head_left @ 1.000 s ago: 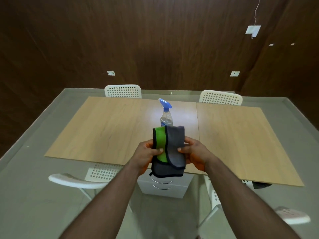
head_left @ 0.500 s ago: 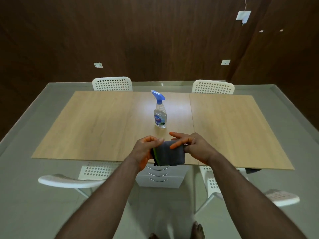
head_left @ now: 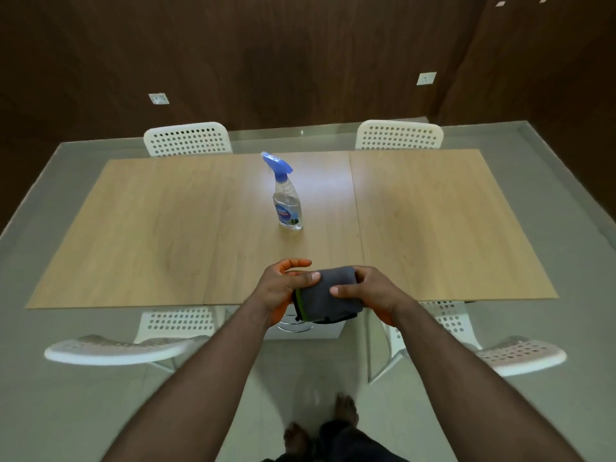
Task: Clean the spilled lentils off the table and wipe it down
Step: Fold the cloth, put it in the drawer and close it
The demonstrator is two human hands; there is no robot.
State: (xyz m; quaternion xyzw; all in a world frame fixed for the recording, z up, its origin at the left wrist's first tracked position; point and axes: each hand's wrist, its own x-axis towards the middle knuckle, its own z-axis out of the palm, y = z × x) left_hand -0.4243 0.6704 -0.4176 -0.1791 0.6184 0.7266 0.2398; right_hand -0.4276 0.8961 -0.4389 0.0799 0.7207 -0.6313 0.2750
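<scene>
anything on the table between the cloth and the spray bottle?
No. In the head view, only bare tabletop lies between the cloth, held by both hands, and the spray bottle.

There is a single view, from a wide-angle camera worn on the person's head, standing at the near long edge of the worktop and looking forward and steeply down. The lens sits high: it takes in the whole wooden top, the dark panelled wall behind it, and, at the bottom edge, the person's own bare feet on the floor. Both forearms run up from the bottom corners and meet near the frame's middle, where the left hand and right hand are the nearest things in sharp view. The spray bottle stands further off, near the centre. Straight edges bow outward toward the frame's borders.
</scene>
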